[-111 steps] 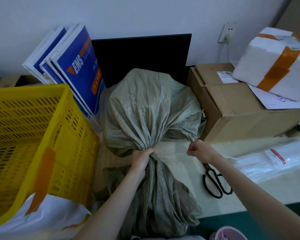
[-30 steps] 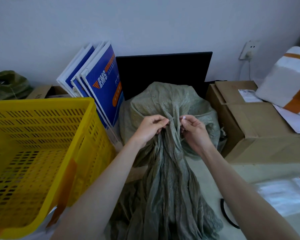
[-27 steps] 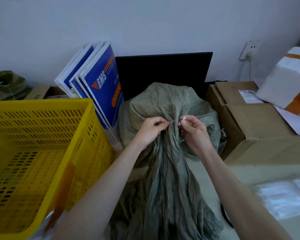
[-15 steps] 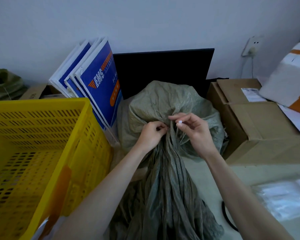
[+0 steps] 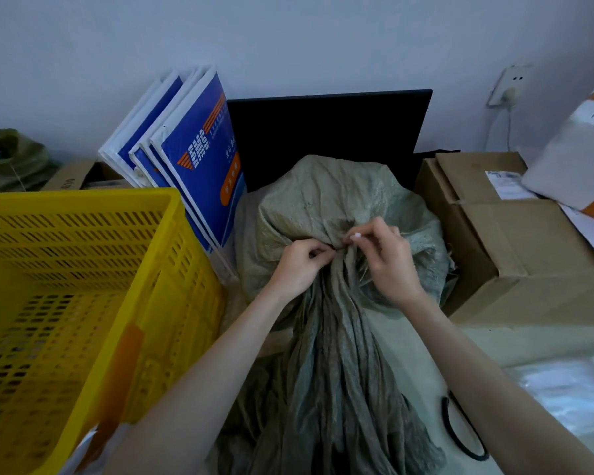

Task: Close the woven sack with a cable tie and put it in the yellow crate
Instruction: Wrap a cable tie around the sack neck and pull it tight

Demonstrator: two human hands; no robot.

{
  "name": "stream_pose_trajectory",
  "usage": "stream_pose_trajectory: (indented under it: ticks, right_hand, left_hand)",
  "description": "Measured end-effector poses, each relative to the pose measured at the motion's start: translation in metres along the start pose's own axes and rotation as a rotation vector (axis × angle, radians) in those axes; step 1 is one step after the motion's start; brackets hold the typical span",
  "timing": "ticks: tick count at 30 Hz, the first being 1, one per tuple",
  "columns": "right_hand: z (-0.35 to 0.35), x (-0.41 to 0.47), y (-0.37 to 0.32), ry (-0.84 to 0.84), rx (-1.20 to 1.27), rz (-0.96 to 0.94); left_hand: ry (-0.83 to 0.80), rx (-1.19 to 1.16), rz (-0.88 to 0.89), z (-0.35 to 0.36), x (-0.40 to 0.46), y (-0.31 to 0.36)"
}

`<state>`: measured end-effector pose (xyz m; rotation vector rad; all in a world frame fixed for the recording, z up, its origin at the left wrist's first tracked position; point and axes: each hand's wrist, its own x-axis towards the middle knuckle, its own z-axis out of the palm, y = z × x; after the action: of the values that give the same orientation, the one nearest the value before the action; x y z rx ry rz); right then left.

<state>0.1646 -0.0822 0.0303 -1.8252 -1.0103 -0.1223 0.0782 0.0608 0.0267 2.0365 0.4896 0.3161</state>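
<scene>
At the woven sack (image 5: pixel 326 200) neck, left hand (image 5: pixel 299 265) fingers clenched on it, right hand (image 5: pixel 388 258) fingers pinching there

Both hands at woven sack (image 5: pixel 326 204) neck: left hand (image 5: pixel 297 265) clenched on gathers, right hand (image 5: pixel 386 260) pinching beside it. Yellow crate (image 5: pixel 79 303) at 9 o'clock.

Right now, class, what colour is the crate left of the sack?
Yellow: the crate, seen in the head view, with orange tape on its near corner.
</scene>
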Motion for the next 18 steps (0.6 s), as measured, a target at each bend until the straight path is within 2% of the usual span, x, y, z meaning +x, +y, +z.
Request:
stream_pose_trajectory:
  ticks: [3,7,12,15,18]
  right_hand:
    - [0.001,-0.002,0.012,0.034,0.218,0.170]
    - [0.005,-0.004,0.019,-0.005,0.437,0.329]
    - [0.011,-0.004,0.030,-0.057,0.480,0.362]
    - [0.014,-0.007,0.033,-0.089,0.468,0.338]
    - [0.015,-0.013,0.037,-0.085,0.626,0.415]
  left_hand:
    - [-0.009,-0.132,-0.065,-0.001,-0.004,0.000]
    - [-0.035,-0.374,-0.102,-0.003,-0.010,0.000]
    - [-0.086,-0.634,-0.025,-0.004,-0.013,0.004]
    - [-0.014,-0.552,0.018,0.000,-0.012,0.012]
    - [0.025,-0.359,0.056,0.004,-0.008,0.016]
